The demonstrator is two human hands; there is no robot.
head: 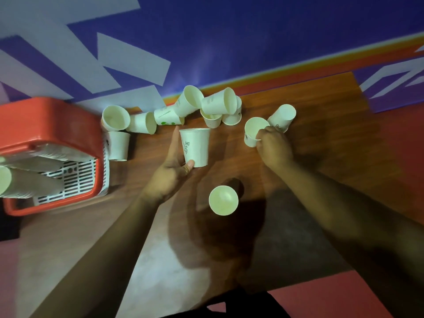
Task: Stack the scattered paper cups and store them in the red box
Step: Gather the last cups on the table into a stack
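My left hand [171, 173] grips an upright white paper cup marked "Hi" [196, 145] at mid-table. My right hand [274, 148] is closed on the rim of another paper cup [252, 130] lying tilted, next to a tipped cup [283, 117]. Several more white cups lie in a heap [206, 106] along the table's far edge, and an upright cup [223, 200] stands near me. The red box [48, 138] sits at the left edge with stacked cups [27, 177] lying inside it.
The wooden table [321, 143] ends at a blue and white wall behind the cups. One cup [118, 145] stands right beside the red box. A red floor shows at the right and bottom of the view.
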